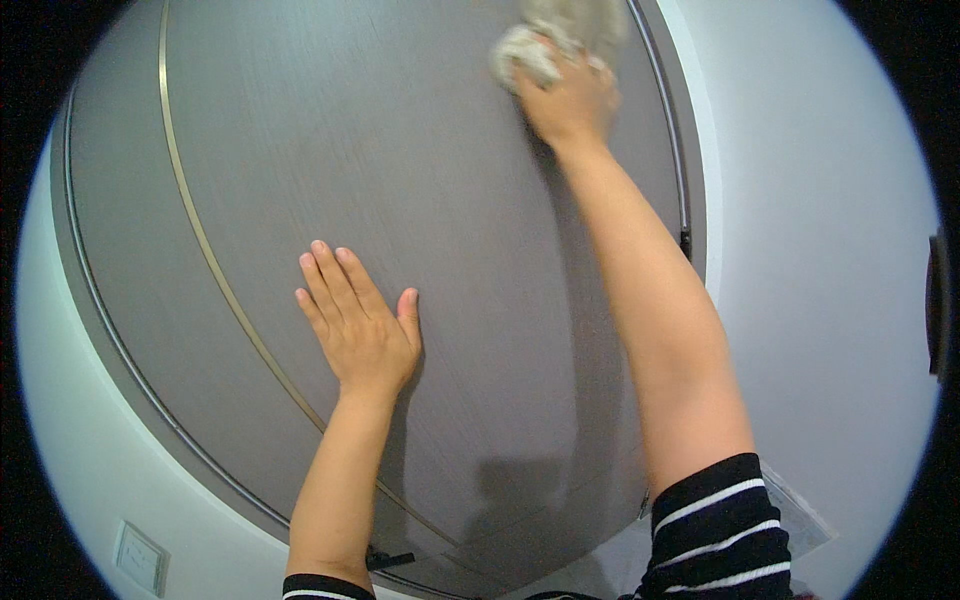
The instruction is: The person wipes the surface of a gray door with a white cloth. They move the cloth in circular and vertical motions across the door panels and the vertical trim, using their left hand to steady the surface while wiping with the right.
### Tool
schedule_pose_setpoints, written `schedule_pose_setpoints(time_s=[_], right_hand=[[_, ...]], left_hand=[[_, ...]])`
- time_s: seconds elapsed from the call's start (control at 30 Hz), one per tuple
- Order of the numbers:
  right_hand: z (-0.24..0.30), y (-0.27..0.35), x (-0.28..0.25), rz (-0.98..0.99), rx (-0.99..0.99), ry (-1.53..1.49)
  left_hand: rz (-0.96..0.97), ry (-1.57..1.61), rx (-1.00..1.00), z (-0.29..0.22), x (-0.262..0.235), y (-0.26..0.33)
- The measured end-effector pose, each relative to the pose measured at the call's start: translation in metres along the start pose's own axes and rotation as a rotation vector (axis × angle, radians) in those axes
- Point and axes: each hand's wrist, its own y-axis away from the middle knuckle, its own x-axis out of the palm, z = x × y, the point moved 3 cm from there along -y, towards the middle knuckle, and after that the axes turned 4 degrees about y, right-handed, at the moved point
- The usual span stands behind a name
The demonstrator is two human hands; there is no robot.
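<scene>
A grey-brown door point(460, 220) with a fine wood grain fills most of the view. Flat against its middle rests my left hand point(365, 325), fingers stretched and thumb apart, holding nothing. My right hand point(575, 100) reaches up to the door's upper right part and grips a cream-coloured cloth point(528, 58), pressing it to the surface. The cloth is bunched under the fingers, and its upper part is smeared by motion.
A gold strip point(200, 230) runs down the door's left side. Near the lower edge is a black door handle point(390, 560). White walls point(820, 200) flank the door, with a wall switch point(141, 558) at the lower left. A dark object point(936, 305) sits at the far right.
</scene>
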Motion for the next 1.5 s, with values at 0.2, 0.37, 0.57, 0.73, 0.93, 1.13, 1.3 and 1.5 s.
schedule_pose_setpoints(time_s=[0.2, 0.37, 0.57, 0.73, 0.93, 1.13, 1.3, 1.5], right_hand=[[-0.026, 0.114, -0.032, 0.238, 0.049, -0.083], [0.036, 0.214, -0.071, 0.392, -0.454, -0.335], [0.003, 0.101, -0.045, 0.316, -0.453, -0.166], [-0.069, 0.014, -0.005, 0.313, 0.018, -0.027], [-0.141, 0.087, -0.026, 0.254, 0.133, -0.004], [-0.107, 0.322, -0.091, 0.64, -0.032, -0.111], [-0.084, 0.27, -0.072, 0.62, -0.203, -0.154], [-0.065, 0.063, -0.02, 0.147, -0.251, -0.048]], left_hand=[[0.061, -0.061, -0.076, -0.001, 0.002, -0.002], [0.121, -0.119, -0.149, -0.014, 0.001, -0.013], [0.078, -0.14, -0.062, -0.014, 0.005, -0.006], [0.001, -0.179, -0.011, -0.011, -0.002, -0.005], [-0.024, -0.164, 0.0, -0.026, 0.01, -0.007], [-0.006, -0.122, 0.003, -0.072, 0.017, -0.021], [0.137, -0.054, 0.088, -0.097, 0.022, -0.021], [0.086, -0.039, 0.114, -0.104, 0.025, -0.018]])
